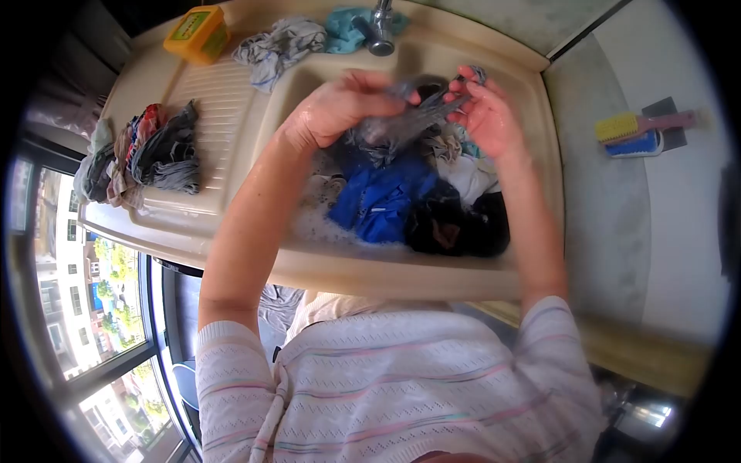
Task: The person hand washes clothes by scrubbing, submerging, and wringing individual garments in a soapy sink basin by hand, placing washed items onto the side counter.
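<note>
A wet grey cloth (pixel 421 119) is stretched between my two hands above the basin of the sink (pixel 394 266); motion blurs it. Its left end is in my left hand (pixel 347 104), whose fingers are curled round it. My right hand (pixel 488 116), palm turned up, grips the other end with bent fingers. Below, soaking in sudsy water, lie a blue garment (pixel 378 197), a black garment (pixel 455 225) and a white cloth (pixel 469 179). What kind of garment the grey cloth is, I cannot make out.
Crumpled clothes (pixel 166 150) lie on the ribbed drainboard at left. Behind are a yellow container (pixel 197 35), a greyish-white cloth (pixel 282 48) and a teal cloth (pixel 346 29) beside the faucet (pixel 380 35). Brushes (pixel 633 131) are on the right wall.
</note>
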The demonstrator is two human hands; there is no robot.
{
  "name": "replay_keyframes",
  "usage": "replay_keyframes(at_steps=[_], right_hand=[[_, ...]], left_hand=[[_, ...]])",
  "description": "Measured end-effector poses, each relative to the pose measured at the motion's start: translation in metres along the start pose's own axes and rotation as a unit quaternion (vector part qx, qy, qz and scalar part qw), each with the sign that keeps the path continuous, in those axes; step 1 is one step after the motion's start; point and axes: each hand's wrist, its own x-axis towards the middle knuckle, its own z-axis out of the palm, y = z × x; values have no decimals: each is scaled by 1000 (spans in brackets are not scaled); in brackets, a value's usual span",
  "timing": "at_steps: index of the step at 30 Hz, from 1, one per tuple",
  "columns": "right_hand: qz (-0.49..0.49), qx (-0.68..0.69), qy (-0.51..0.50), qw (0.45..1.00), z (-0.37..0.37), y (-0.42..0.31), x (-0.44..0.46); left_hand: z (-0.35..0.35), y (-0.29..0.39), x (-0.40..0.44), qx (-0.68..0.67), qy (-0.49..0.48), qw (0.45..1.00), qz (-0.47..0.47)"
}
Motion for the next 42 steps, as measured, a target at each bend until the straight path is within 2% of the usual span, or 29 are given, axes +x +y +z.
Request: replay_keyframes(at_steps=[2, 5, 6, 8, 10, 12, 15, 17, 18, 20, 23, 24, 27, 29, 30, 32, 33, 34, 35, 38, 40, 42], right_hand=[[8, 54, 15, 998, 11, 16, -2], [128, 4, -30, 991, 18, 70, -1], [128, 25, -25, 991, 20, 74, -4], [53, 83, -5, 995, 7, 56, 3], [1, 118, 37, 992, 2, 28, 11], [-20, 128, 17, 991, 13, 2, 9], [-30, 144, -45, 988, 6, -11, 14], [-32, 162, -121, 979, -3, -18, 17], [-52, 144, -63, 986, -2, -17, 18], [-97, 107, 55, 988, 2, -13, 20], [-141, 84, 102, 981, -14, -27, 37], [-177, 22, 65, 982, -20, -39, 45], [-274, -133, -15, 953, 6, -100, 45], [-317, -187, -32, 929, 64, -130, 34], [-316, -200, -73, 925, 81, -137, 34], [-312, -224, -153, 910, 109, -139, 35], [-292, -287, -185, 893, 118, -133, 40], [-270, -347, -217, 872, 126, -127, 47], [-245, -405, -248, 845, 130, -122, 51], [-171, -494, -195, 830, 133, -106, 40], [-121, -496, -198, 837, 130, -97, 31], [-87, -474, -212, 850, 124, -86, 28]], left_hand=[[2, 9, 0, -8, 36, 997, 66], [15, 36, -7, 88, 52, 990, 93], [16, 42, -10, 57, 78, 991, 91], [10, 52, -9, -7, 126, 986, 107], [-12, 57, -14, -103, 98, 979, 144], [-16, 60, -14, -161, 85, 966, 181], [-11, 63, -13, -187, 19, 969, 160], [-6, 61, -15, -202, 62, 960, 182], [-4, 58, -16, -210, 81, 955, 194], [-11, 47, -16, -236, 57, 945, 218], [-32, 55, -16, -238, -5, 929, 282], [-37, 62, -17, -233, -31, 923, 306], [-30, 112, -27, -162, 70, 915, 363], [-28, 140, -31, -188, 25, 917, 351], [-26, 146, -31, -200, 1, 917, 346], [-14, 147, -23, -152, -7, 955, 256], [-7, 147, -17, -127, -9, 969, 210], [0, 143, -9, -160, -14, 972, 173], [0, 137, 4, -169, 3, 968, 183], [-3, 133, 4, -176, 7, 971, 159], [-1, 131, -2, -161, 7, 976, 146], [0, 123, 6, -127, 77, 984, 97]])
